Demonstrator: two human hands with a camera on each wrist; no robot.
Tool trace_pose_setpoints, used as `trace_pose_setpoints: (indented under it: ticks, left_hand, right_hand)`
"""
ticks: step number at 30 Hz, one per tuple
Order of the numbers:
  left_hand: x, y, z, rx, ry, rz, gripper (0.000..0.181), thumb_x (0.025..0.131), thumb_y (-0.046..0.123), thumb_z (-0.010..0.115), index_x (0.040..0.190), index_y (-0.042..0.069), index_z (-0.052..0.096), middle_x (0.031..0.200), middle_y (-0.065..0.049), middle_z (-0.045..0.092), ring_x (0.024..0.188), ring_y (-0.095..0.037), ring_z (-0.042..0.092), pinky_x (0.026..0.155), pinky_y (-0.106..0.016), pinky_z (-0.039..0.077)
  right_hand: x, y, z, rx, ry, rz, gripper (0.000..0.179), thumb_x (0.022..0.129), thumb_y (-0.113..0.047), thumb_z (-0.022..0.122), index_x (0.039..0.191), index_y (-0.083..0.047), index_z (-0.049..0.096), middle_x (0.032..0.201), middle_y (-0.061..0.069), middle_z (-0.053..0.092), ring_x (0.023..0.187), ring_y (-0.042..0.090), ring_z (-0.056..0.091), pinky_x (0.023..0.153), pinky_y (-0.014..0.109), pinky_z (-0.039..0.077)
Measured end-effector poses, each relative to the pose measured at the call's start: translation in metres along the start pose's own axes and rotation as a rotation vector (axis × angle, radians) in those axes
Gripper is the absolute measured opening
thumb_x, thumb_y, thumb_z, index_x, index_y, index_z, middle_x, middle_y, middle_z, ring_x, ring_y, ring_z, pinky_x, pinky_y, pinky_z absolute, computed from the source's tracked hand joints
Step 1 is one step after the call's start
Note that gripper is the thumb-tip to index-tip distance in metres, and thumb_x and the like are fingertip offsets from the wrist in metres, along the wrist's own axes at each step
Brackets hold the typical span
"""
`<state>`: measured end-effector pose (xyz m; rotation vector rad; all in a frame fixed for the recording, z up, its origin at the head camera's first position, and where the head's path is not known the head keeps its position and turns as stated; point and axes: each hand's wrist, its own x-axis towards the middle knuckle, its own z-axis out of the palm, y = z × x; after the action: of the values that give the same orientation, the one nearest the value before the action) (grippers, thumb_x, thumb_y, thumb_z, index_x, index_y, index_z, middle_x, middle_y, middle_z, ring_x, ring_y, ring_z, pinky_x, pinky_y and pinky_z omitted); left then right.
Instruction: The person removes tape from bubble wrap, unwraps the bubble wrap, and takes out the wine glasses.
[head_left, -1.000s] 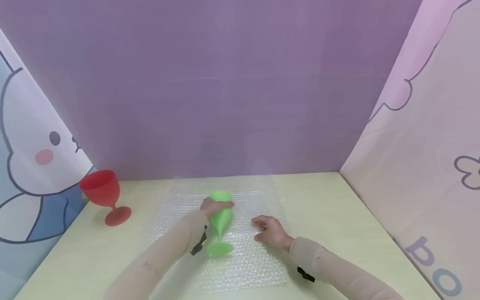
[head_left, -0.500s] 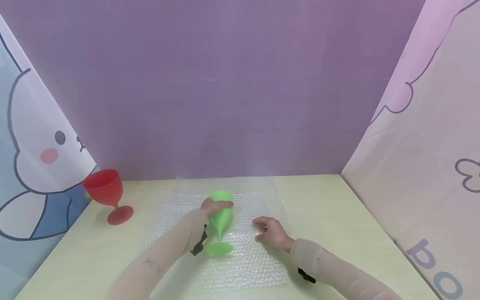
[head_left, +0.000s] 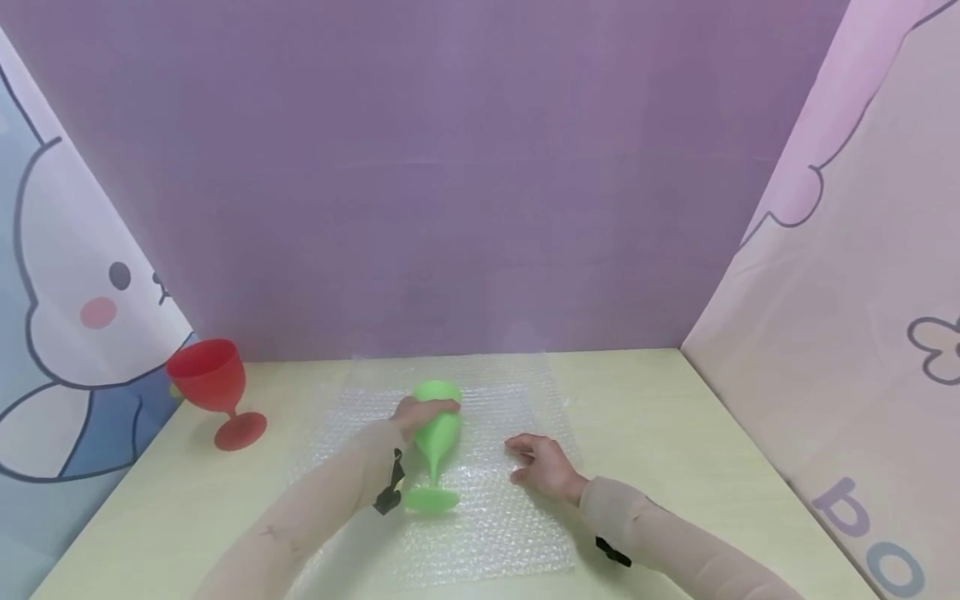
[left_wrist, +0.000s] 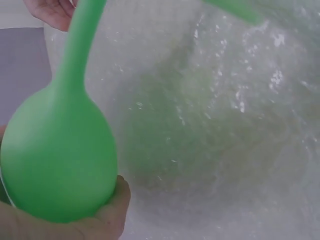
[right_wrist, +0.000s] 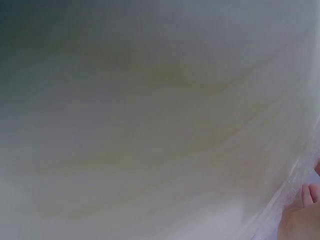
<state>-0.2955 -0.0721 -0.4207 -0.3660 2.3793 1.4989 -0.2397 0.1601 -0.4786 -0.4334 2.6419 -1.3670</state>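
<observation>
My left hand (head_left: 422,415) grips the bowl of a green plastic goblet (head_left: 437,437), thumb wrapped across it. Its foot points toward the front of the table; whether the foot touches the sheet beneath, I cannot tell. In the left wrist view the goblet's round bowl (left_wrist: 60,155) fills the lower left, held from below by the fingers. Under it spreads a clear sheet of bubble wrap (head_left: 487,533). Over the right part of that sheet is my right hand (head_left: 549,467), fingers loosely bent and nothing in them; the right wrist view catches only a bit of a hand (right_wrist: 300,220) at its edge.
A red goblet (head_left: 206,375) stands upright at the back left of the pale yellow table (head_left: 637,417). Purple cloth (head_left: 465,183) closes off the back, and printed panels rise on both sides.
Between half a second ago and now, my left hand and the green goblet have shifted slightly to the left. The right hand has stayed where it was.
</observation>
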Motion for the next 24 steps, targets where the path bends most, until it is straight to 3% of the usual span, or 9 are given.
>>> trace_pose_setpoints:
  ticks: [8,14,24]
  left_hand:
    - [-0.016,0.014,-0.006,0.001,-0.039,0.03,0.083,0.067,0.045,0.073,0.125,-0.002,0.036,0.108,-0.015,0.05,0.088,-0.024,0.052,0.078,-0.037,0.048]
    - [-0.024,0.018,-0.008,-0.013,-0.041,0.063,0.083,0.066,0.045,0.074,0.125,0.0,0.036,0.11,-0.013,0.048,0.092,-0.025,0.05,0.087,-0.042,0.043]
    - [-0.033,0.015,-0.02,-0.094,0.063,0.243,0.089,0.069,0.03,0.075,0.133,-0.001,0.022,0.123,-0.017,0.04,0.108,-0.031,0.045,0.097,-0.045,0.041]
  right_hand:
    - [0.002,0.003,0.001,-0.001,-0.001,-0.008,0.048,0.073,0.002,0.071,0.119,0.002,0.056,0.123,0.019,0.057,0.114,0.036,0.054,0.094,0.04,0.048]
    - [0.003,0.005,0.001,-0.001,0.001,-0.009,0.048,0.073,0.002,0.071,0.119,0.002,0.056,0.123,0.019,0.057,0.113,0.036,0.054,0.094,0.04,0.048]
    - [0.002,0.003,0.0,0.002,-0.01,-0.009,0.048,0.074,0.002,0.07,0.12,0.002,0.055,0.124,0.019,0.056,0.114,0.036,0.053,0.094,0.04,0.048]
